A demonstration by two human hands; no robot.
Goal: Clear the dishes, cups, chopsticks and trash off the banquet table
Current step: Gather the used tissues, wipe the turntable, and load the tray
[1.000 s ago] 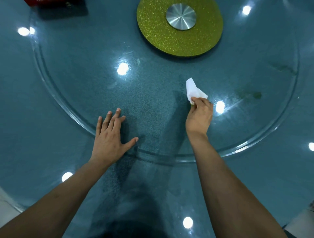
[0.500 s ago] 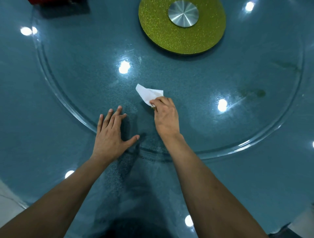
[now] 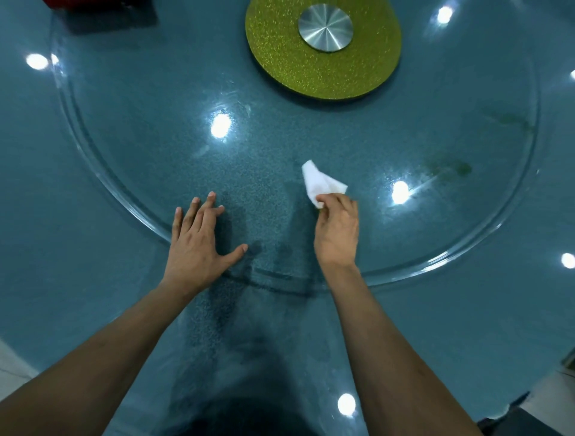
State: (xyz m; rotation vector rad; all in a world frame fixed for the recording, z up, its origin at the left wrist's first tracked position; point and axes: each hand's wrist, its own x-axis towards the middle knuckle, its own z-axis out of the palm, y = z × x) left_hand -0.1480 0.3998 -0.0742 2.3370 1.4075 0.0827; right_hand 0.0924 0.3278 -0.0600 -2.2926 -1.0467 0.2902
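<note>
Looks like the clearing is pretty much done, going by what's visible: no dishes, cups or chopsticks anywhere on the glossy teal surface (image 3: 77, 264), just the round clear glass turntable (image 3: 130, 199) with its glittery gold-green disc and steel hub (image 3: 323, 53). What's left seems to be wiping: there are greenish smears (image 3: 448, 165) off to the right on the glass. The right hand (image 3: 337, 230) has its fingers curled around the near end of a crumpled white paper tissue (image 3: 320, 183), which sticks out beyond the fingertips, lying against the glass. The left hand (image 3: 199, 239) lies flat on the turntable's near edge, fingers spread, holding nothing. A red object's corner (image 3: 59, 3) peeks in top left.
</note>
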